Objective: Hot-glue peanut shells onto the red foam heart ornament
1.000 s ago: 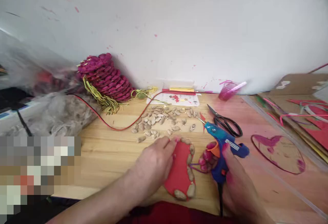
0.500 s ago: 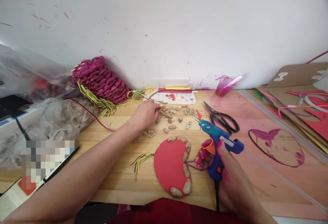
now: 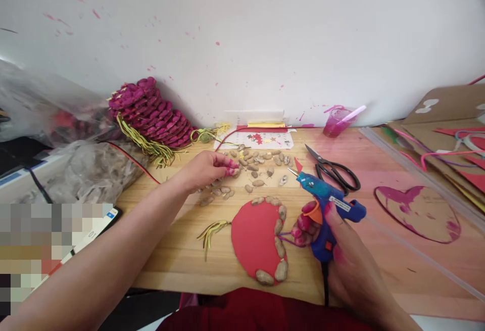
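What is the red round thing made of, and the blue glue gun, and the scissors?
The red round piece looks like paper or thin card: flat, matte, cleanly cut edge, with peanut shells along its rim. The glue gun in the right hand looks like glossy plastic with a metal tip. The scissors seem dark metal, with black, possibly coated handles.

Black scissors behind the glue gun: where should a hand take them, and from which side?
Probably by the looped handles at the right end of the scissors, coming from the right. The blades point up-left and lie slightly parted; the glue gun blocks the near side.
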A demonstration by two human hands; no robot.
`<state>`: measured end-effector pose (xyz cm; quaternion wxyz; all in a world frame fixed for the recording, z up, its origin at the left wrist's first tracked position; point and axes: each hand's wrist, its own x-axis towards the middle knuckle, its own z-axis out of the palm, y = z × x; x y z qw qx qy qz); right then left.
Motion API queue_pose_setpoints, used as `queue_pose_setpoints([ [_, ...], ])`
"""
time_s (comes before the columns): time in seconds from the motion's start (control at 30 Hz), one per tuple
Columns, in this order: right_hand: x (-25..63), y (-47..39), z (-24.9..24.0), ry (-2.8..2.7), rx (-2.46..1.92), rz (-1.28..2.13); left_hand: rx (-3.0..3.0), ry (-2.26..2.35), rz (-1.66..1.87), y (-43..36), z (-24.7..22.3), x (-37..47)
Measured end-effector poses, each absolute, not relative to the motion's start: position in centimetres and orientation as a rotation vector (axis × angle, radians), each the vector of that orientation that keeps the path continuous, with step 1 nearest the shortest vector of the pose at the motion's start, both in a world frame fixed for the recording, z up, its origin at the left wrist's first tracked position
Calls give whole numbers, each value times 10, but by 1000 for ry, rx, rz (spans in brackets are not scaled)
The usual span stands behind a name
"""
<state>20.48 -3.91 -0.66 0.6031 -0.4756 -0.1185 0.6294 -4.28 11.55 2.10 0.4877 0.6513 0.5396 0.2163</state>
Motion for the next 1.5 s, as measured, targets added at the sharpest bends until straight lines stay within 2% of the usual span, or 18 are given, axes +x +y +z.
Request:
queue_pose_setpoints([
  [0.23,205,-39,-6,-293,-1103,1447,1792,1380,354,95,21,-37],
  [0.43,205,-38,-6,-310,-1104,1444,2179,1678,331,91,30,-41],
  [0.53,205,-37,-5,-308,-1106,1444,2271,1627,366,85,30,-41],
  [0.67,204,-37,-3,-323,-1116,1436,2320,1514,438,81,20,-39],
  [0.83,203,-38,-1,-337,-1118,1440,2404,1589,346,81,15,-35],
  [1.2,200,-38,1,-362,-1102,1431,2389,1700,274,74,21,-28],
  [1.5,200,-37,5,-341,-1120,1445,2348,1538,325,40,28,-22],
])
